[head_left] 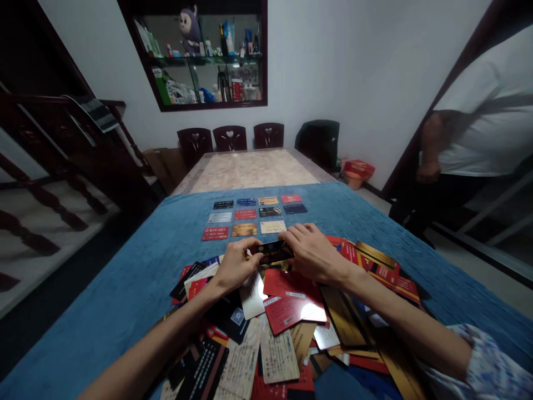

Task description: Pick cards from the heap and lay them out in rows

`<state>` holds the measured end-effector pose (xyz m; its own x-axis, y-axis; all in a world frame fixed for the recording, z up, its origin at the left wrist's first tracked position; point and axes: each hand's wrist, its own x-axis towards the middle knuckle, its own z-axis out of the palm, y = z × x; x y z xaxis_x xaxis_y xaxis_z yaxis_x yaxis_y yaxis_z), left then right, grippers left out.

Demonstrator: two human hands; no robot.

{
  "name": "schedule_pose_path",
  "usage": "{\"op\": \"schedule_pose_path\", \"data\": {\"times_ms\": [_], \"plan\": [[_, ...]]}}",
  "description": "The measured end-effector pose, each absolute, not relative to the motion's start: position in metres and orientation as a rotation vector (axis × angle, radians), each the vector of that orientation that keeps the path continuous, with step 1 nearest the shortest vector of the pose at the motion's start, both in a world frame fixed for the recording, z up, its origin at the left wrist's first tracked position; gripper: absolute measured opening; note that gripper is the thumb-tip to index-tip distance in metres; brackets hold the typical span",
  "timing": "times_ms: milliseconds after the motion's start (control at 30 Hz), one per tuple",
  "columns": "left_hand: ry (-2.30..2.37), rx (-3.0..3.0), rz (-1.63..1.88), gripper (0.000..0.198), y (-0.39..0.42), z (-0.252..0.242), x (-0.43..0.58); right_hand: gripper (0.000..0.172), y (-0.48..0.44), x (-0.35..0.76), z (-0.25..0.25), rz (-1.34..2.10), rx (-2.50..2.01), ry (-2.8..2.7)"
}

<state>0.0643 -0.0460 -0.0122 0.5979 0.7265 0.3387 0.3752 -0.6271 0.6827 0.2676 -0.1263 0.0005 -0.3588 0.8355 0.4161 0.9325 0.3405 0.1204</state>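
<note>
A black card with gold print (272, 251) is held up by its two ends above a loose pile of cards. My left hand (239, 264) pinches its left end between thumb and fingers. At the other end my right hand (310, 253) grips it, its fingers partly covering that edge. Beneath my hands lie red cards (293, 294), a white card (252, 294), cream printed cards (278, 350) and black cards (204, 369), overlapping. Just beyond, several cards lie in rows, among them a gold card (244, 229) and a cream card (273, 226).
A blue cloth (166, 233) covers the near part of the long table (250, 169). Dark chairs (230, 138) stand at its far end, below a wall shelf (208, 60). At the right stands a person in a white shirt (487, 111), near a red-orange bin (357, 172).
</note>
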Motion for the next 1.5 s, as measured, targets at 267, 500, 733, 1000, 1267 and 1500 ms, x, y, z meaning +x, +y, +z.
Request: {"op": "schedule_pose_path", "data": {"times_ms": [267,500,733,1000,1267,1500], "plan": [[0.889,2.284,0.839,0.017,-0.043,-0.014,0.064,0.024,-0.124,0.267,-0.011,-0.629,-1.541,-2.307],[0.825,2.362,0.921,0.028,-0.046,-0.017,0.062,0.023,-0.123,0.268,-0.010,-0.581,-1.550,-2.291],[0.686,2.561,0.959,0.045,-0.046,-0.025,0.061,0.025,-0.122,0.272,-0.010,-0.587,-1.571,-2.274],[0.673,2.735,0.920,0.055,-0.046,-0.023,0.059,0.044,-0.123,0.274,-0.008,-0.523,-1.591,-2.237],[0.749,2.874,0.766,0.054,-0.048,-0.016,0.058,0.047,-0.123,0.276,-0.007,-0.375,-1.588,-2.257],[0.784,2.899,0.636,0.050,-0.036,-0.009,0.061,0.047,-0.112,0.282,-0.002,-0.205,-1.595,-2.269]]}}
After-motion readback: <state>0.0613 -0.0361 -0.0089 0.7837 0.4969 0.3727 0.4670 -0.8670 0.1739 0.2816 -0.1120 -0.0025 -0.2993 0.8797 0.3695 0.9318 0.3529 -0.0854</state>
